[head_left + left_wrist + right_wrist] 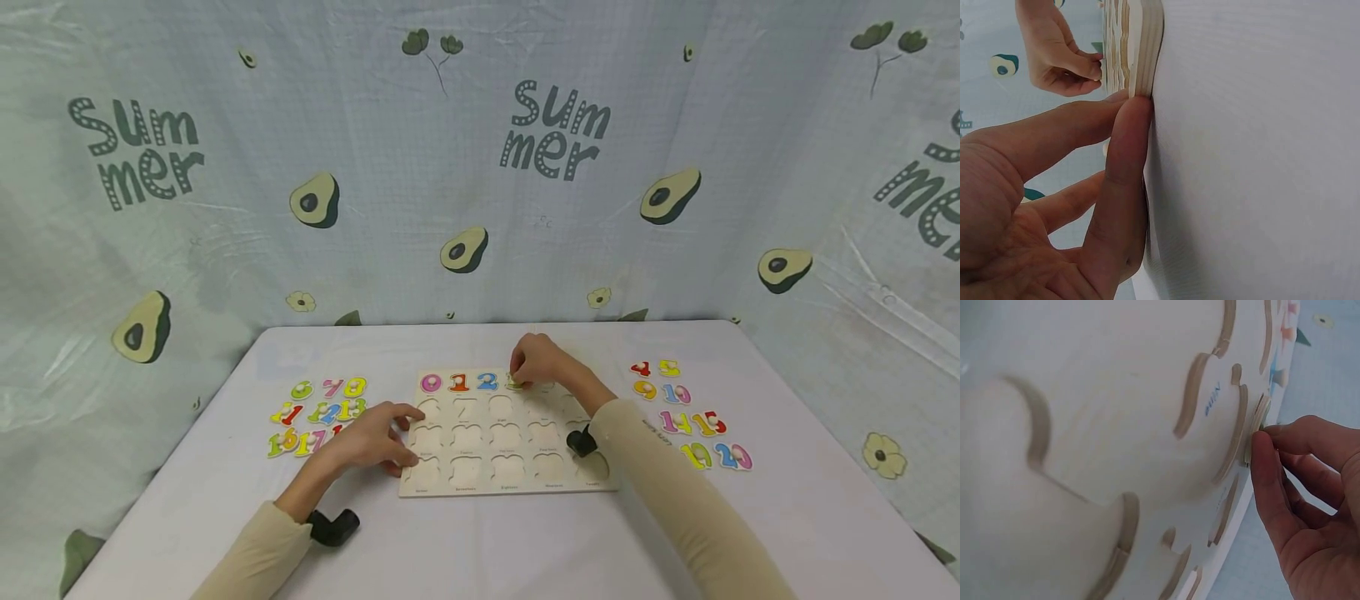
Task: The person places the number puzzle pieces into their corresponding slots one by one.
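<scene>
A wooden number puzzle board [480, 446] with shaped recesses lies on the table. Pieces 0 [431, 383], 1 [459, 382] and 2 [487, 382] sit in its back row. Just right of the 2, my right hand [543, 360] pinches a green number piece [513, 384], which the fingers mostly cover. In the right wrist view that piece [1255, 431] is tilted over the board, held between thumb and finger. My left hand [375, 437] holds the board's left edge; the left wrist view shows its fingertips [1132, 115] against the board's corner [1146, 50].
Several coloured number pieces [327, 412] lie left of the board, partly behind the left hand. More pieces, among them a 4 [641, 368] and a 20 [732, 456], lie on the right side. A printed cloth [375, 275] hangs behind the table.
</scene>
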`<state>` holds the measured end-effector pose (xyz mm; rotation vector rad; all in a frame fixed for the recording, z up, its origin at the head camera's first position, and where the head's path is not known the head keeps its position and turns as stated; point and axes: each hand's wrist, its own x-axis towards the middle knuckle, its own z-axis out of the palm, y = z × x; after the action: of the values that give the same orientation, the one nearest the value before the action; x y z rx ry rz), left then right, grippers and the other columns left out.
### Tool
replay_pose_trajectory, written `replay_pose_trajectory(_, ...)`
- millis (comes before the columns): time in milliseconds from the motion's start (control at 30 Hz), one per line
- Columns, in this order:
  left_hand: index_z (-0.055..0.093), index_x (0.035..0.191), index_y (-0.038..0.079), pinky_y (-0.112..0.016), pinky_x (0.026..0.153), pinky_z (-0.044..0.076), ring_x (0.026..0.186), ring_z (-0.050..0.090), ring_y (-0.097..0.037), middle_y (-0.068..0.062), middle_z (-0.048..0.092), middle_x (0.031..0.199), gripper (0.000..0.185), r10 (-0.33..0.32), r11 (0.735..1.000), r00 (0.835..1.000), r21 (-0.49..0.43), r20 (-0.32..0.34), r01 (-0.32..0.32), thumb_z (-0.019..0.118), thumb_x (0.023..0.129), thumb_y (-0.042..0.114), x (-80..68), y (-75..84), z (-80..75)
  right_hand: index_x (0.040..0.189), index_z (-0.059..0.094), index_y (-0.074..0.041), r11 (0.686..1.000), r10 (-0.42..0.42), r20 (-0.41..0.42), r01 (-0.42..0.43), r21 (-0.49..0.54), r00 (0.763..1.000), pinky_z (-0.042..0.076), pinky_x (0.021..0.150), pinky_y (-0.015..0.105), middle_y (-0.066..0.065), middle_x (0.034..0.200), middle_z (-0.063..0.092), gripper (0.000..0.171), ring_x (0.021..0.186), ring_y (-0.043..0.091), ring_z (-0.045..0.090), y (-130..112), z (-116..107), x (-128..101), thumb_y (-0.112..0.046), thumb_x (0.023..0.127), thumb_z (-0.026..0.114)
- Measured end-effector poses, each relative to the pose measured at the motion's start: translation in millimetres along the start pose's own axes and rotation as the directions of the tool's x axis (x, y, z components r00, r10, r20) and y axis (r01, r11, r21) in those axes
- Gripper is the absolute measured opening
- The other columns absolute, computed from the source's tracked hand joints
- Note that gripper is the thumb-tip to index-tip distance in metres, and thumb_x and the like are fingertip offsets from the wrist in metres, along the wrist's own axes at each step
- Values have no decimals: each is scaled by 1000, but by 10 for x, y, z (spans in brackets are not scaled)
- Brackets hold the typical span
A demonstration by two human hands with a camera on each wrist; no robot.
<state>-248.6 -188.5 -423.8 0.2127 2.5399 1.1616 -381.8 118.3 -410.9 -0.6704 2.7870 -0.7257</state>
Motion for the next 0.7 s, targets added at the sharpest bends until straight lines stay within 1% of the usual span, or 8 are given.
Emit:
replay_pose_trajectory(67,62,138,9,-33,63,60,68,62,-19,-15,56,123,64,-1,1000,1000,4,-1,1,87,79,6,-1,5,0,82,77,-6,1000,9,0,-9,-3,1000,49,59,22,4,75,72,6,61,11,60,-3,11,-3,-5,87,73)
replay_pose_trajectory(333,62,139,9,-32,63,60,66,62,-19,-15,56,124,64,-9,1000,1000,5,0,9,87,79,6,-2,13,1,79,76,-7,1000,-1,7,2,-24,1000,47,58,22,3,72,72,9,59,11,59,-36,2,3,-5,87,72)
replay_pose_trajectory(700,62,139,10,-32,63,60,64,63,-19,-14,56,124,64,-13,1000,1000,4,-5,13,87,79,7,-6,10,13,78,77,-8,999,15,3,-15,-31,1000,47,57,23,3,70,72,10,59,12,60,-11,39,20,-6,87,73)
